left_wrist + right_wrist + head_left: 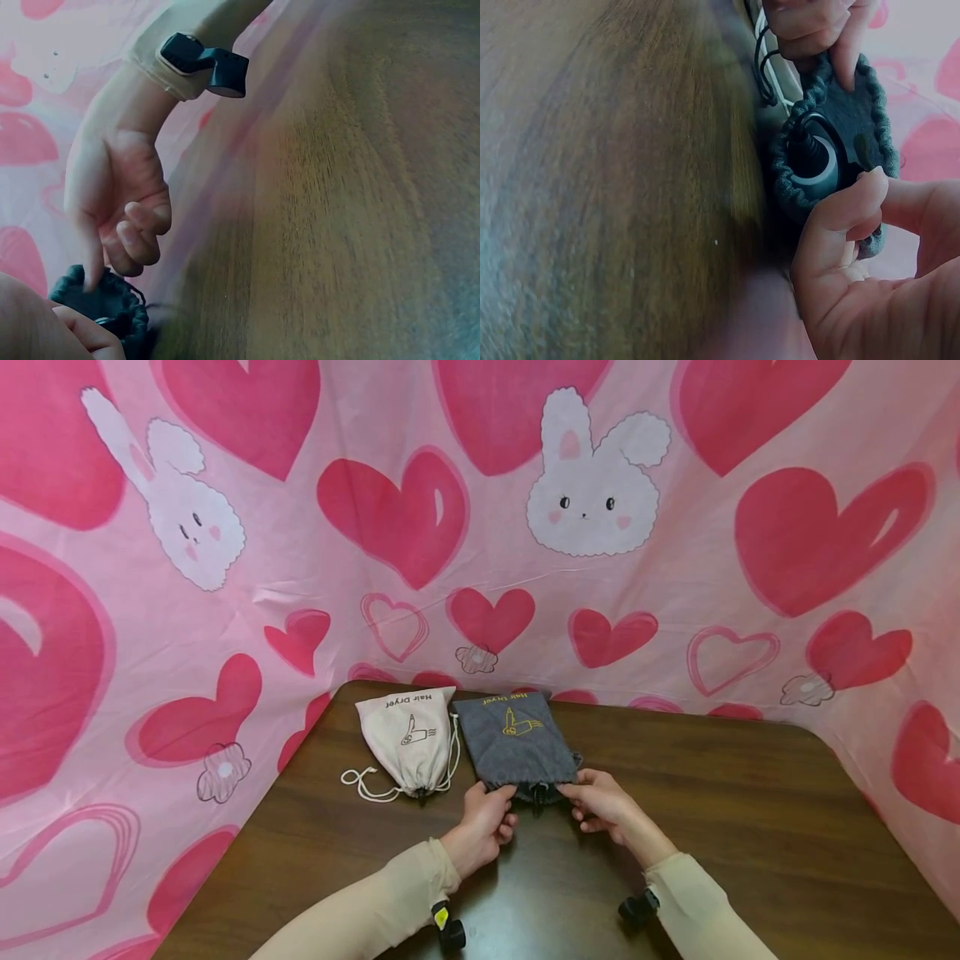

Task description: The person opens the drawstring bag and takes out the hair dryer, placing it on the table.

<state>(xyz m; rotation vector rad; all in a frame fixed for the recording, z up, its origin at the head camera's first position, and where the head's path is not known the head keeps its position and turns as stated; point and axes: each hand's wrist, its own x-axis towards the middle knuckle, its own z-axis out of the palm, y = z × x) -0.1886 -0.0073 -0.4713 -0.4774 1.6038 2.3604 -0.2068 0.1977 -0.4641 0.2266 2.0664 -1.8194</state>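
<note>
- The grey bag (516,747) is laid on the worktop (750,802) towards its far edge, left of centre, with its printed face up and its gathered mouth turned to the near edge.
- The white bag (411,739) is placed just beside it, closer to the far left corner; its white drawstring (456,745) is trailed along the side facing the grey bag.
- The left side of the grey mouth is pinched by the left hand (482,828), thumb against the rim, the remaining fingers loosely curled.
- The right side is pinched likewise by the right hand (609,810), so that the mouth is held spread between the two.
- Within the mouth, as shown in the right wrist view, a dark rounded object with a pale ring (821,180) and a black cord (805,154) are seen; the rest is hidden by cloth.
- Slippage of the rim may be judged the chief risk: only a small fold is gripped on each side, and the mouth could be closed again by its gathers.
- The black cord could be caught in the fabric if the mouth were tightened over it.
- The contents could be spilled towards the near edge if the bag were tilted mouth-down.
- The white drawstring could be snagged by a sideways pull, since it is lodged so near.
</note>
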